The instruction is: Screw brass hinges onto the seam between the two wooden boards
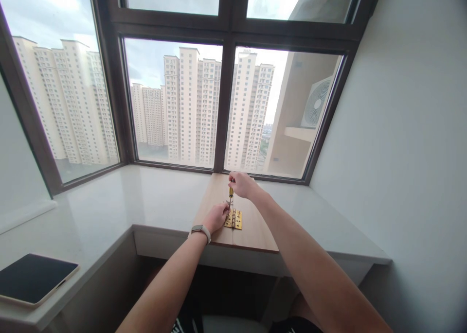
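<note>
My right hand (241,184) is closed around the top of a screwdriver (231,192) with a yellow handle, held upright with its tip down. The fingers of my left hand (218,216) are pinched together by the lower end of the shaft, at the left edge of a brass hinge (238,220); what they grip is too small to make out. The hinge lies flat across the seam of two light wooden boards (211,197). A few small dark pieces, perhaps screws, show beside the shaft. A watch band (201,232) is on my left wrist.
The boards lie on a white window ledge (160,197), reaching from its front edge back to the dark window frame (219,104). A tablet (34,278) rests at the far left. A white wall (401,129) rises on the right.
</note>
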A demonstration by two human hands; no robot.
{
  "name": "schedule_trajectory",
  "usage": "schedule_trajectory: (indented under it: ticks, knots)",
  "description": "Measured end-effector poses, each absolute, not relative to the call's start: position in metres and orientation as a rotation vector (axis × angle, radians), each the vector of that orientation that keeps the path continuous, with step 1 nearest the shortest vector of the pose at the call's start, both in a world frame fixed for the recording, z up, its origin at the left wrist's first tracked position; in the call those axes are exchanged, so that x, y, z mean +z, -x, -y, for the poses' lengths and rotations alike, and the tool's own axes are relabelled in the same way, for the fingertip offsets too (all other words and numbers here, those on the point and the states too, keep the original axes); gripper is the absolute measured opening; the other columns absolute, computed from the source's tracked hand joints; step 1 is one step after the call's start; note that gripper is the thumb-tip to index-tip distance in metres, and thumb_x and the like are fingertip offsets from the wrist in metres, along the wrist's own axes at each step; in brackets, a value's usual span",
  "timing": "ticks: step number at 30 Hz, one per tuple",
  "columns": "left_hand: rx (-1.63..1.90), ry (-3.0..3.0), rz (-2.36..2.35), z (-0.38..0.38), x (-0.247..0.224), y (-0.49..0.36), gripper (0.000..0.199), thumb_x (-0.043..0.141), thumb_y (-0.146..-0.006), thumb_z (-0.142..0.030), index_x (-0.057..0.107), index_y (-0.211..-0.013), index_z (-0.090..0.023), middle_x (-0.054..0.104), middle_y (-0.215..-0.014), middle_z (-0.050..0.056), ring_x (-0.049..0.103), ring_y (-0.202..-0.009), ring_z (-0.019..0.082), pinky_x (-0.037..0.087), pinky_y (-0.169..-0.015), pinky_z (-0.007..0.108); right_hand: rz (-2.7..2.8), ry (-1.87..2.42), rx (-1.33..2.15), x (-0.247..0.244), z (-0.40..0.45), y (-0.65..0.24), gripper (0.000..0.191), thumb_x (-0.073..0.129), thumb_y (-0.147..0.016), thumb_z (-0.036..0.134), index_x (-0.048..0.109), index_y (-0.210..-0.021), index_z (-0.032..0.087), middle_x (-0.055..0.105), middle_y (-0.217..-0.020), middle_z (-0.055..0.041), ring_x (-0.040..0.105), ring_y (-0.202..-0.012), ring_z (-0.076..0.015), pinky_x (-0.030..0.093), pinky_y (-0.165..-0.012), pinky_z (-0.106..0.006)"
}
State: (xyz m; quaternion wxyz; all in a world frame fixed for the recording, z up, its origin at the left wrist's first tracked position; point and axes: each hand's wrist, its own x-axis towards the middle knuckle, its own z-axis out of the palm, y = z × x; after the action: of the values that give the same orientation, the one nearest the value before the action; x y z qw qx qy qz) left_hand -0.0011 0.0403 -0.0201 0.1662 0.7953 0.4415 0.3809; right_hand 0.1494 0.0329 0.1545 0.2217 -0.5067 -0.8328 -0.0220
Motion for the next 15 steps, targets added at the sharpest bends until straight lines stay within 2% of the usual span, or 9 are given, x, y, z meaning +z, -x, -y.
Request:
schedule_trajectory:
  ticks: [7, 11, 15]
  knots:
    - [1.055, -2.258, -1.239, -0.0389, -0.0169, 0.0011, 0.014, 0.053, -0.095, -0.02, 0.067, -0.092, -0.019, 0.073, -0.095, 0.008, 0.066, -0.087, 0.02, 0.048, -0.079, 0.029, 2.205, 1.528, -0.085, 0.1527, -0.0326, -0.1476, 0.021, 0.068, -0.094, 0.039, 0.067, -0.099, 0.019, 0.071, -0.096, -0.0082, 0.063, -0.092, -0.0206, 0.039, -0.074, -0.027]
    - [1.059, -2.261, -1.246, -0.0408, -0.0189, 0.0011, 0.014, 0.054, -0.095, -0.019, 0.067, -0.092, -0.019, 0.073, -0.096, 0.009, 0.066, -0.088, 0.02, 0.047, -0.079, 0.029, 2.295, 1.376, -0.038, 0.153, -0.033, -0.1495, 0.011, 0.067, -0.093, 0.022, 0.067, -0.104, 0.021, 0.071, -0.109, -0.0061, 0.062, -0.1, -0.0189, 0.04, -0.077, -0.025]
    - [1.058, -2.263, -1.253, -0.0427, -0.0216, 0.0011, 0.014, 0.054, -0.096, -0.019, 0.067, -0.092, -0.018, 0.073, -0.095, 0.009, 0.065, -0.086, 0.02, 0.046, -0.078, 0.029, 2.333, 1.325, 0.019, 0.1536, -0.0337, -0.1503, 0.016, 0.058, -0.095, 0.014, 0.068, -0.105, 0.022, 0.073, -0.103, -0.0046, 0.062, -0.094, -0.0175, 0.04, -0.078, -0.025]
